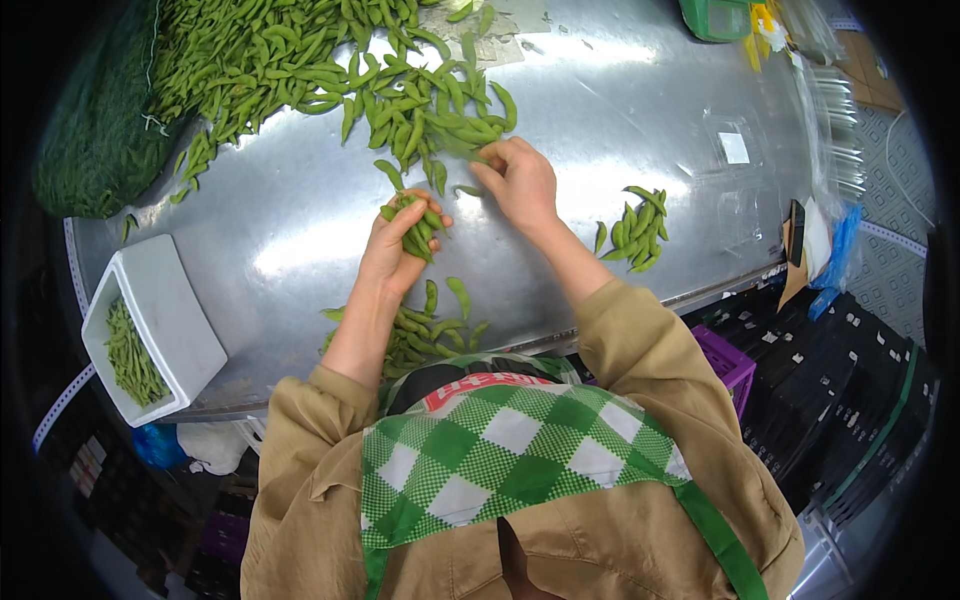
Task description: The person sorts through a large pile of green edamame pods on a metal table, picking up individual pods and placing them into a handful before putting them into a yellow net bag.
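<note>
My left hand [403,244] holds a small bunch of green edamame pods [420,236], with pods poking out past the thumb and fingers. To its right, my right hand [519,178] reaches the near edge of a loose heap of edamame [405,105]. Thumb and forefinger pinch the end of a blurred pod [459,145]. A single pod [469,190] lies just below those fingertips. Close to my apron, partly hidden by my left forearm, is another group of pods [420,330]. A smaller pile [639,231] sits right of my right forearm.
Everything lies on a metal table [300,180]. A green mesh sack [97,142] stands at left, above a tilted white foam box [187,322] containing pods. Clear plastic trays [735,146] and stacked clear packaging [836,135] line the right side. A green basket [712,19] stands at the far edge.
</note>
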### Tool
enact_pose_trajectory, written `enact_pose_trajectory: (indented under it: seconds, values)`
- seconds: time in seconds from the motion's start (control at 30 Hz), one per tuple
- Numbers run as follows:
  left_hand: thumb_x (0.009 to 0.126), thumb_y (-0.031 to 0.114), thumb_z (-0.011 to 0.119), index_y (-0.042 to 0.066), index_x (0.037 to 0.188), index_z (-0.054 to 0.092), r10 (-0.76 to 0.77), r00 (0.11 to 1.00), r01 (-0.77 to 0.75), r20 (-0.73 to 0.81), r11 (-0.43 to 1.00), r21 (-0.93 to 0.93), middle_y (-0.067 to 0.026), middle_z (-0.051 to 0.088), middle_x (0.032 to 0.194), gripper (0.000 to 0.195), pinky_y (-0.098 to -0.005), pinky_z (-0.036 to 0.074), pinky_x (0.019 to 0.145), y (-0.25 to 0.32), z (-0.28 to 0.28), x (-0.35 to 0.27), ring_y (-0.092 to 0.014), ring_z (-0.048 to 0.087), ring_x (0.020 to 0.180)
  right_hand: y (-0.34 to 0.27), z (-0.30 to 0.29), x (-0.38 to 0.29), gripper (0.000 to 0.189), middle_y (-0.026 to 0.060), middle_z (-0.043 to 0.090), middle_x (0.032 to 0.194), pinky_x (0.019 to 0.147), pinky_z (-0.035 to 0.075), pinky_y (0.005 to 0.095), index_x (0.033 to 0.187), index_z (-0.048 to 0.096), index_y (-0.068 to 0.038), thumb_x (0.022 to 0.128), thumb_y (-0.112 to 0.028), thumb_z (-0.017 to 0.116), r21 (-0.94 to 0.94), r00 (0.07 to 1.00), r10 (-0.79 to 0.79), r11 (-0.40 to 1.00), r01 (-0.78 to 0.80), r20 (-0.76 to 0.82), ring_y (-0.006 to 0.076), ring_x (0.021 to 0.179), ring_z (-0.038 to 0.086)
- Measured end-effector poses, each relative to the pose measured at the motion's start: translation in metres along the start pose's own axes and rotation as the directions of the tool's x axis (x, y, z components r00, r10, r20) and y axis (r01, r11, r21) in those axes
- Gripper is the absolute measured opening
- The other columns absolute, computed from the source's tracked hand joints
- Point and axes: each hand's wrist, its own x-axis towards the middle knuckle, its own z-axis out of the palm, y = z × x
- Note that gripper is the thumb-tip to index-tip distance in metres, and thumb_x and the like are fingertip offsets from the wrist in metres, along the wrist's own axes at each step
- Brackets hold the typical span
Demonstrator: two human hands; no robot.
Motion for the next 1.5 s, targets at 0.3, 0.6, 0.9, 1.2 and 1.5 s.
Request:
enact_pose_trajectory:
  seconds: [0.3, 0.6, 0.9, 1.2, 1.5]
  values:
    - [0.075, 0.01, 0.069, 0.004, 0.099, 0.053, 0.023, 0.997, -0.011, -0.073, 0.987, 0.163, -0.0069, 0.06, 0.082, 0.03, -0.0235, 0.04, 0.049, -0.004, 0.021, 0.014, -0.016, 0.06, 0.068, -0.008, -0.018, -0.023, 0.015, 0.0027, 0.06, 0.064, 0.051, 0.041, 0.0222, 0.078, 0.063, 0.002, 0.077, -0.013, 0.068, 0.524, 0.917, 0.086, 0.798, -0.297, 0.389, 0.0052, 0.055, 0.048]
    - [0.074, 0.011, 0.069, 0.004, 0.096, 0.054, 0.07, 0.99, -0.044, -0.122, 0.978, 0.206, -0.0052, 0.06, 0.077, 0.028, -0.0237, 0.037, 0.049, -0.004, 0.019, 0.012, -0.015, 0.059, 0.064, -0.022, -0.024, -0.021, 0.013, -0.0016, 0.058, 0.063, 0.05, 0.037, 0.0191, 0.078, 0.063, -0.001, 0.078, -0.013, 0.067, 0.421, 0.906, 0.056, 0.872, -0.248, 0.419, 0.0026, 0.055, 0.044]
    - [0.067, 0.011, 0.07, 0.002, 0.083, 0.068, -0.443, 0.87, -0.032, 0.217, 0.387, 0.922, -0.0032, 0.062, 0.069, 0.018, -0.0201, 0.042, 0.055, 0.031, 0.012, -0.003, -0.007, 0.054, 0.061, 0.003, -0.02, 0.009, 0.011, 0.0036, 0.053, 0.063, 0.052, 0.041, 0.0272, 0.079, 0.061, -0.005, 0.072, -0.011, 0.067, 0.022, 0.999, -0.039, 0.999, 0.039, 0.021, 0.013, 0.056, 0.051]
    - [0.076, 0.012, 0.064, 0.006, 0.093, 0.059, -0.253, 0.952, 0.182, 0.173, 0.921, 0.344, -0.0089, 0.063, 0.079, 0.019, -0.0256, 0.046, 0.055, 0.011, 0.007, 0.0, -0.019, 0.062, 0.069, 0.009, -0.003, 0.019, 0.019, 0.0048, 0.055, 0.073, 0.055, 0.044, 0.0325, 0.084, 0.058, -0.009, 0.068, -0.008, 0.068, -0.171, 0.988, -0.125, 0.979, 0.108, -0.089, 0.0204, 0.062, 0.057]
    - [0.08, 0.011, 0.062, 0.011, 0.099, 0.055, -0.147, 0.987, 0.142, -0.066, 0.987, -0.08, -0.0066, 0.06, 0.087, 0.021, -0.0291, 0.046, 0.056, -0.004, 0.022, 0.005, -0.02, 0.06, 0.077, -0.011, -0.028, -0.01, 0.014, 0.005, 0.059, 0.071, 0.059, 0.047, 0.0244, 0.08, 0.055, -0.002, 0.071, -0.004, 0.066, 0.38, 0.984, 0.124, 0.91, -0.165, 0.13, 0.0119, 0.06, 0.058]
